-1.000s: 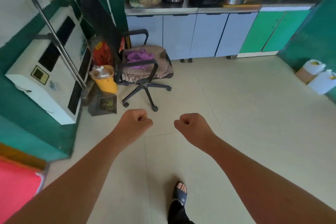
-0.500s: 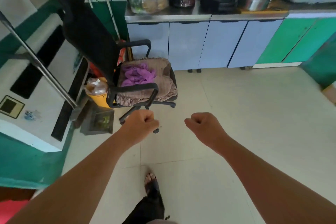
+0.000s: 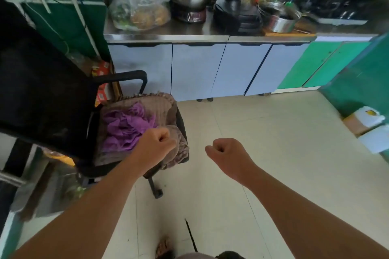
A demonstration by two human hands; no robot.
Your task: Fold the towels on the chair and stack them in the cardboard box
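A black office chair (image 3: 42,94) stands at the left, its tall backrest close to the camera. On its seat lies a crumpled purple towel (image 3: 124,128) on top of a brown towel (image 3: 164,107) that drapes over the seat's front edge. My left hand (image 3: 155,147) is a closed fist above the seat's front, just right of the purple towel, holding nothing. My right hand (image 3: 227,153) is also a closed fist, over the bare floor to the right of the chair. No cardboard box for stacking is identifiable in view.
A kitchen counter (image 3: 210,37) with pots, a bag of food and utensils runs along the back, over pale blue cabinet doors (image 3: 193,71) and green ones. White jugs (image 3: 372,132) stand at the right wall. Pale tiled floor (image 3: 273,143) spreads between.
I have walked closer to the chair; it now fills the left of the view. My left fist has come over the seat's front edge. Both hands remain closed.
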